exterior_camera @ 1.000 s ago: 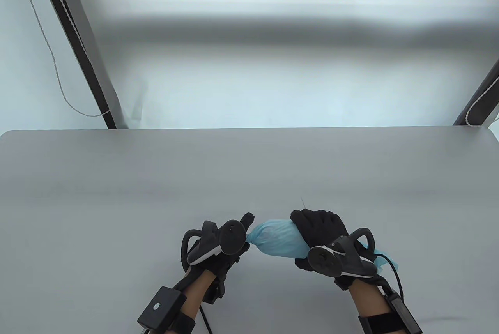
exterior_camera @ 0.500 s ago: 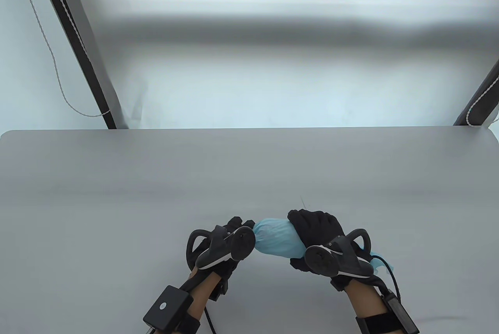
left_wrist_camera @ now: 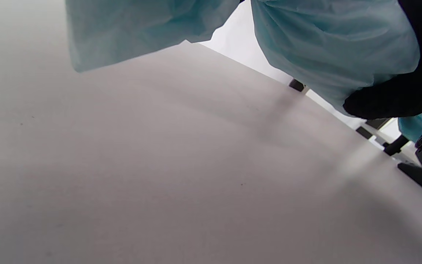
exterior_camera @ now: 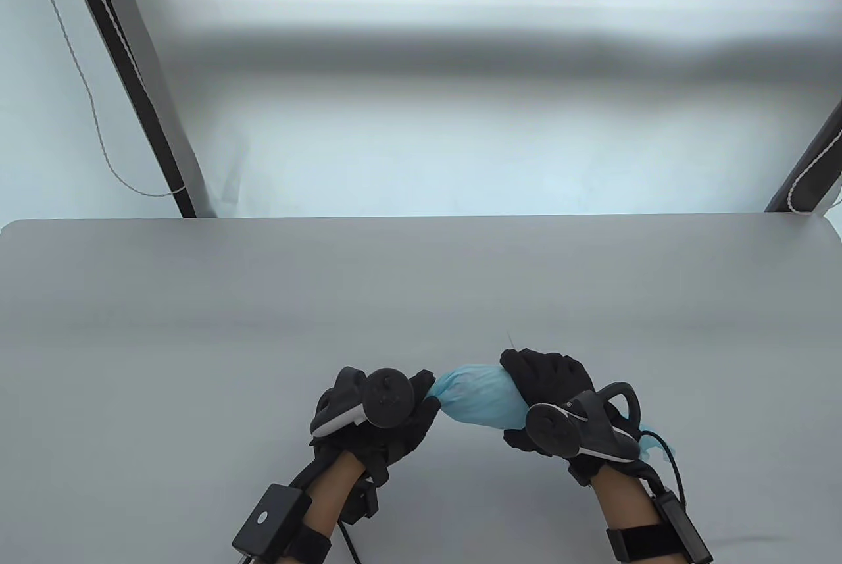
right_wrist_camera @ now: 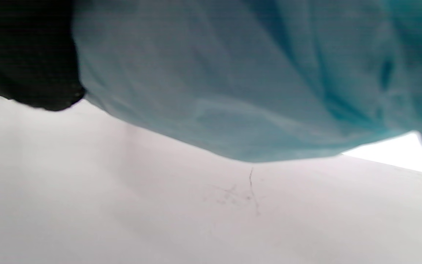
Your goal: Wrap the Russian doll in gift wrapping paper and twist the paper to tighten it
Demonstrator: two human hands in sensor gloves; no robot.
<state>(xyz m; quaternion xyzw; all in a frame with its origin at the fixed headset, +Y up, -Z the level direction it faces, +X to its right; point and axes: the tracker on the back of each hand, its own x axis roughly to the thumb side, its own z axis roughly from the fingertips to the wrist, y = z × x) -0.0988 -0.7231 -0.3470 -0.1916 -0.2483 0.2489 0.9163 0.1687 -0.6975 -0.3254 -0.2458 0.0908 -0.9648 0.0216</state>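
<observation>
Your grey tabletop (exterior_camera: 197,327) carries nothing but the wrapped bundle and your two hands, all near its front edge. The bundle is the blue gift wrapping paper (exterior_camera: 480,396), drawn round a lump that must be the doll, though the doll itself is hidden under the paper. From the left wrist view the bundle hangs just above the tabletop, not touching it. Your right hand (exterior_camera: 549,393) is at the bundle's right end, fingers curled over its body in a full grip; a loose tail of paper (exterior_camera: 648,442) pokes out beyond your wrist. Your left hand (exterior_camera: 388,416) is at the bundle's left end, its grip pinching the narrowed, twisted neck of paper (exterior_camera: 439,386) there.
</observation>
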